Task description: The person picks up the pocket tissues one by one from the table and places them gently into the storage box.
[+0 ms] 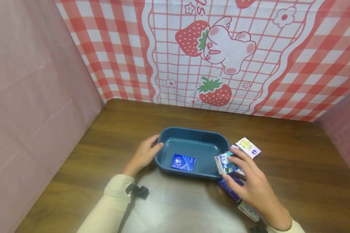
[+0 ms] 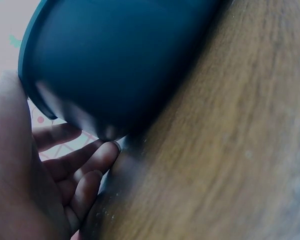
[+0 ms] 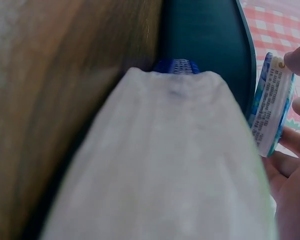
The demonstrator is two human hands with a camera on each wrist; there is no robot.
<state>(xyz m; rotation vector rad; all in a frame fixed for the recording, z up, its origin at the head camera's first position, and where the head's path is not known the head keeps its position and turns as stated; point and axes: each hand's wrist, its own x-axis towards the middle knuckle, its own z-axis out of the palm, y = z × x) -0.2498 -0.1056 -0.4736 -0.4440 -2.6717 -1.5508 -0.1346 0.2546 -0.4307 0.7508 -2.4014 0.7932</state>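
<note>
A dark teal plastic basin point(image 1: 192, 130) stands on the table, with a flat blue tissue packet point(image 1: 183, 162) lying inside, left of the middle. At the basin's left end my left hand point(image 1: 144, 153) grips the wall, thumb over the rim and fingers against the outside. My right hand point(image 1: 252, 179) pinches a shiny blue tissue packet point(image 1: 226, 163) between thumb and fingers, at the basin's right rim. In the right wrist view the held packet point(image 3: 272, 107) shows a pale side with printed text.
Beside the basin's right end lie a white packet with a yellow drawing point(image 1: 248, 147), a purple packet point(image 1: 230, 187) and a white-and-green packet point(image 1: 249, 212), partly under my right hand. A pale, blurred shape point(image 3: 165, 150) fills the right wrist view's foreground. A checked cloth point(image 1: 119, 58) hangs behind the table.
</note>
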